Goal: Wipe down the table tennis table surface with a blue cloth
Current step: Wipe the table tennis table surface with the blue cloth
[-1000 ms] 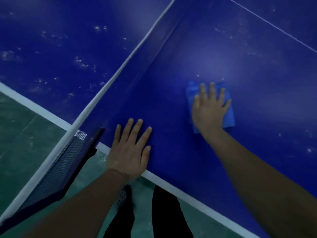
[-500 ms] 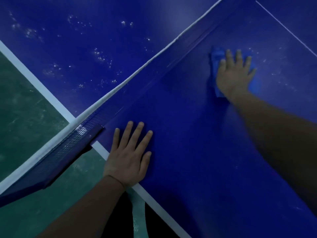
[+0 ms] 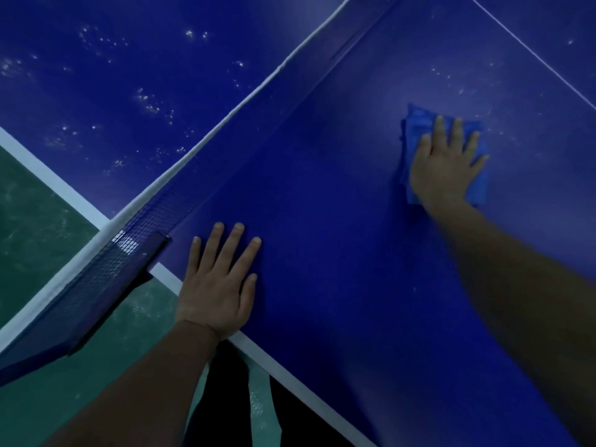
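The dark blue table tennis table (image 3: pixel 338 221) fills most of the view. A folded blue cloth (image 3: pixel 416 124) lies flat on it at the upper right. My right hand (image 3: pixel 446 162) presses on the cloth with straight, spread fingers, covering its middle. My left hand (image 3: pixel 219 282) rests flat on the table near its white side edge, fingers straight, close to the net post. White dusty specks dot the surface just beyond the cloth.
The net (image 3: pixel 225 130) with its white top band runs diagonally from lower left to upper centre. Its blue clamp bracket (image 3: pixel 96 285) sticks out past the table edge. The far half (image 3: pixel 113 75) shows many white specks. Green floor (image 3: pixel 32 221) lies at left.
My right hand has slid the cloth back toward me, away from the net and centre line. My left hand has stayed put on the table.
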{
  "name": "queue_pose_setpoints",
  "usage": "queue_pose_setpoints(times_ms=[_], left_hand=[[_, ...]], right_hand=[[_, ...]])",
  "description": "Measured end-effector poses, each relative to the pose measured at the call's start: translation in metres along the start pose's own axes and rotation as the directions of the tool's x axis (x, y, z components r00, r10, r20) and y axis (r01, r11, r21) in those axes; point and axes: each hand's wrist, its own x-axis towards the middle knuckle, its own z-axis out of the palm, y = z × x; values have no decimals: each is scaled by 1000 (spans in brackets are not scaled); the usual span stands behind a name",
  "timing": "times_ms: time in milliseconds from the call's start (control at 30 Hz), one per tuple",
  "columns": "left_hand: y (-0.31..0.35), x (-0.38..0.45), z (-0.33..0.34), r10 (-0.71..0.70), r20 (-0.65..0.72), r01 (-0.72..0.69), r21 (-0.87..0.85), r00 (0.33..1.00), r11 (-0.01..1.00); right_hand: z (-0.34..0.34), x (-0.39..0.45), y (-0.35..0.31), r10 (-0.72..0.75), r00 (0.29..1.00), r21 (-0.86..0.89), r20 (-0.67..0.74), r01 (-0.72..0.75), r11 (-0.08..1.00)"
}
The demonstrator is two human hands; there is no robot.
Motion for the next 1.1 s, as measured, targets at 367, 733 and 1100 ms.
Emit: queue_pose_setpoints(times_ms=[367,733,1100], left_hand=[[15,9,-9,-125,-32,120,-115,992,986],[62,171,-28,84,-136,-108,-177,987,978],[64,211,-19,146,29,-144,-45,989,989]], right_hand=[[22,-50,5,-688,724,-162,47,686,710],[27,-52,-7,-706,706,-96,54,707,700],[19,-56,48,-432,901,-105,-35,427,898]])
